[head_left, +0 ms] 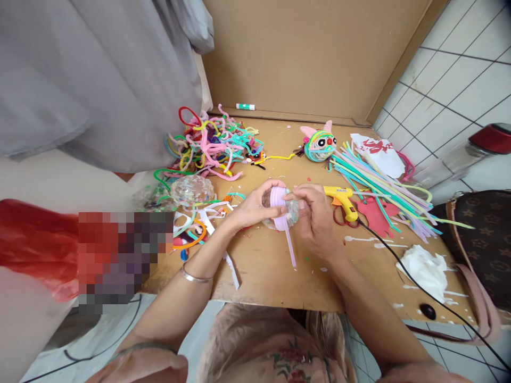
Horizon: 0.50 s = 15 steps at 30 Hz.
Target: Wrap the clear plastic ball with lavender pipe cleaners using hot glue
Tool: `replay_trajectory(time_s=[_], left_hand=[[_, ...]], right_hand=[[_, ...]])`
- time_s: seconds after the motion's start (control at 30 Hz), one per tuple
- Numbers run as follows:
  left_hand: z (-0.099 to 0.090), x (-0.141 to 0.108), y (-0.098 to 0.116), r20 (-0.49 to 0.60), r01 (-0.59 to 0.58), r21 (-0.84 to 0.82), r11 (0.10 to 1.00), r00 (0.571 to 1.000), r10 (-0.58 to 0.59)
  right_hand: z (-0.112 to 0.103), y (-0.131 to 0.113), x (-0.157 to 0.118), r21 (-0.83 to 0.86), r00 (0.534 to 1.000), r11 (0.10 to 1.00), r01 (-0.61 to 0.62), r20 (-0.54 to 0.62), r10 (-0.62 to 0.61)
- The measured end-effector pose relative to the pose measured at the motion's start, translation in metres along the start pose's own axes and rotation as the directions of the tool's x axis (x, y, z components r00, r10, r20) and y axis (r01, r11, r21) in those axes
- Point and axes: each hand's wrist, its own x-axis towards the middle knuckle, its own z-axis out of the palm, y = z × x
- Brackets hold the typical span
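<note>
A small clear, rounded plastic piece (294,212) with lilac pipe cleaner (278,198) wound around its middle is held above the table. One loose end of the pipe cleaner hangs down toward me. My left hand (259,206) is closed around the left side, thumb lying across the lilac windings. From the right, my right hand (317,219) has its fingers bent and pinched at the clear end; what exactly lies between the fingertips is partly hidden. Just beyond that hand rests a yellow hot glue gun (344,201).
Tangled pipe cleaners (211,143) heap at the back left, near another clear ball (192,189). A finished-looking animal head (319,142) stands behind, beside straight pipe cleaners (383,181). Crumpled tissue (425,271), a black cord (399,263) and a brown bag (479,239) are on the right.
</note>
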Motion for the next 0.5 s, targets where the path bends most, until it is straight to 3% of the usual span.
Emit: replay_trajectory(time_s=[0.5], left_hand=[[-0.0004,0.0,0.0027,0.001,0.025,0.003,1.0,1.0,-0.025]], right_hand=[[-0.0004,-0.0036,0.0007,0.016,0.999,0.999,0.035,0.011,-0.036]])
